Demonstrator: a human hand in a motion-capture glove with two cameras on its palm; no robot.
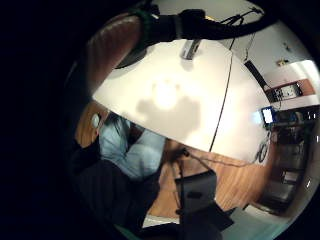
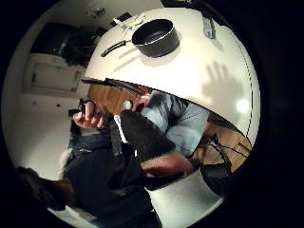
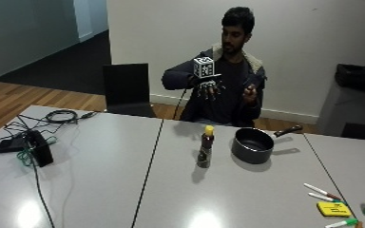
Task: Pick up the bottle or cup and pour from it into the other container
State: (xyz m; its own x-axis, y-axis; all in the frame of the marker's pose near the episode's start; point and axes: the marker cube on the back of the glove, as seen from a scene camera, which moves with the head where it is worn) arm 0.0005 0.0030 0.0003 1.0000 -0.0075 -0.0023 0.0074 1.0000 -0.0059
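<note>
Two grey tabletops pushed together form the table [image 3: 245, 190], the largest thing here, with a dark seam running between the halves. A person sits at its far edge. Behind the table, on the side away from the pot, stands a black chair [image 3: 127, 88].

On the table, the black saucepan [image 3: 253, 145] sits upright near the far edge, its handle pointing away toward the person's side and outward. Just beside the saucepan, on the side nearer the seam, stands the bottle [image 3: 205, 146], upright, dark brown with a yellow cap, apart from the pan and touched by nothing.

Well away from the saucepan, across the seam, a black box [image 3: 38, 148] sits among coiled cables [image 3: 60, 115]. On the near side of the saucepan, toward the table's corner, lie several markers [image 3: 318, 191] and a yellow block [image 3: 333, 209], close together.

The gloved right hand [image 3: 207, 88] is raised in front of the person's chest, above the far edge of the table and well apart from the bottle; its fingers hang down spread and hold nothing. Its spread shadow falls on the tabletop in the thumb side palm view, near the saucepan [image 2: 156, 38]. The bare left hand [image 3: 251, 90] is lifted beside it, the two hands near but not touching; it seems curled round a small dark thing that I cannot make out.
</note>
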